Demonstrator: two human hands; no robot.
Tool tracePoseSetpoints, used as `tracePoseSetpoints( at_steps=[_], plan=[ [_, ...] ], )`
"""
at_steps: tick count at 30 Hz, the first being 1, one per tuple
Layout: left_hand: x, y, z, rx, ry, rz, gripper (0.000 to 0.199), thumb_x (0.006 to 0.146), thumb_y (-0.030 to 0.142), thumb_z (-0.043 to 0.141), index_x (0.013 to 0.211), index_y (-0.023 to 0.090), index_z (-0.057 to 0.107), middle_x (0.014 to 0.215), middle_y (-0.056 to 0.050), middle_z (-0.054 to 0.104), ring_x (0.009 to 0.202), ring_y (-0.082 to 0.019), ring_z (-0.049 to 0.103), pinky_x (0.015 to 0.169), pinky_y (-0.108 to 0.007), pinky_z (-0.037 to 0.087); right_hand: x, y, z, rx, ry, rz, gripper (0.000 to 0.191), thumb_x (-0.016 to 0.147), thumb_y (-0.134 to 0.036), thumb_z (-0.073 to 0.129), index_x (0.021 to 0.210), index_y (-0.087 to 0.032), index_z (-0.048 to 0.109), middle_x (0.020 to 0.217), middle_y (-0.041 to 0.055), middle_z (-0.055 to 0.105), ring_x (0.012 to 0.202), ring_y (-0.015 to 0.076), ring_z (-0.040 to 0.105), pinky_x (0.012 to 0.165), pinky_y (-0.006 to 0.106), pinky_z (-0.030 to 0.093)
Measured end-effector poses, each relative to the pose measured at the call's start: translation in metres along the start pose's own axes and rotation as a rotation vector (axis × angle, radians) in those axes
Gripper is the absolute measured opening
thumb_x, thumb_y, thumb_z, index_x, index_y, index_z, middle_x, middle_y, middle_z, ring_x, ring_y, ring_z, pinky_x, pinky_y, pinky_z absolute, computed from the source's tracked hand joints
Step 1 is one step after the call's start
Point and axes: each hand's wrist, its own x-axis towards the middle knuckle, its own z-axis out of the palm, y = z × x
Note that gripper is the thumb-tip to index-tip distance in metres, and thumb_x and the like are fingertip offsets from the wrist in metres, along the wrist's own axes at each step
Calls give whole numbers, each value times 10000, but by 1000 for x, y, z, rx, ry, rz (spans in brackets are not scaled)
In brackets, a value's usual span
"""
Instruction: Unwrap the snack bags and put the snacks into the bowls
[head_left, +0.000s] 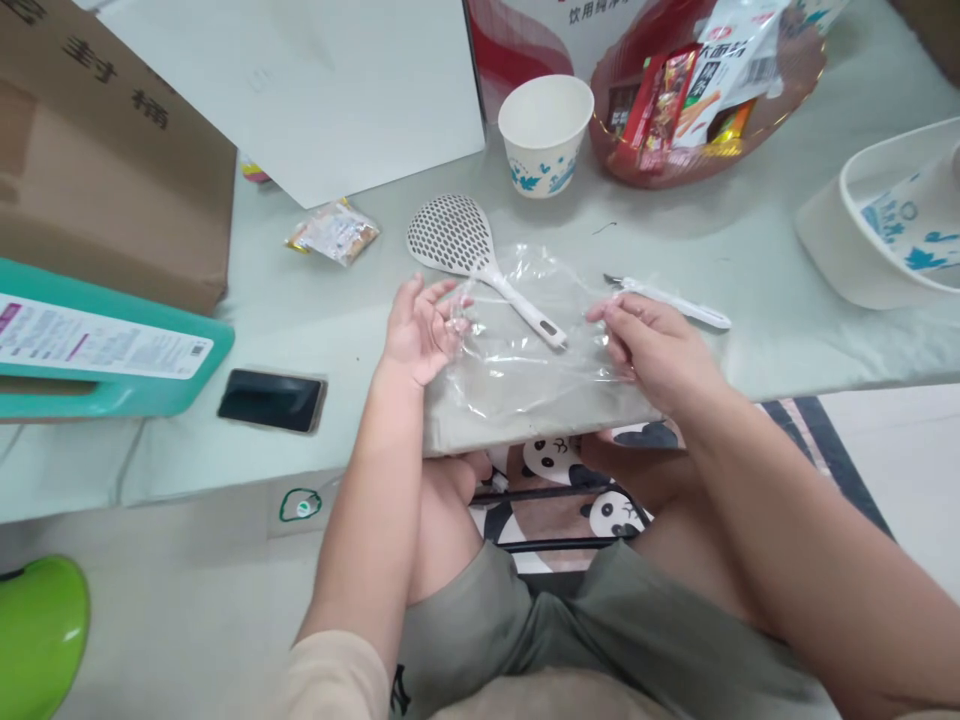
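Note:
A clear, crinkled plastic bag [510, 375] spreads between my two hands near the table's front edge. My left hand [421, 330], palm turned up, has its curled fingers at the bag's left edge; thumb and fingertips stand apart, and the film overlaps the fingertips. At the right edge, my right hand [651, 340] pinches the film between thumb and fingers. A white slotted skimmer [450, 235] lies on the table, its handle behind or under the film. Just beyond my right hand rests a white-handled craft knife [694, 308], blade pointing left.
Behind stand a paper cup [546, 135] and a reddish bowl [637, 170] of snack packets. A white bin [832, 240] is at the right. Leftward are a phone [271, 400], a small packet [334, 232], a green container [172, 345] and a cardboard box [150, 200].

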Motion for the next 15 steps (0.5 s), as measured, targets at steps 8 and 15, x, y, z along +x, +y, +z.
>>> tracePoseSetpoints(
  at_steps=[8,15],
  plan=[
    [6,0,-5,180,6,71,398,835,491,804,676,184,607,439,78,377,338,-41,288,342,-190,163,-10,-1,-1,-121,-171,-156,482,1002,-638,507,891,-224,728,447,-58,430,415,108,350,468,289,321],
    [23,6,-21,4,277,413,499,857,643,746,677,210,574,480,82,328,413,-53,318,415,-201,301,5,13,1,23,136,-143,388,960,-595,590,865,-238,710,452,-54,423,393,115,350,402,278,256]
  ],
)
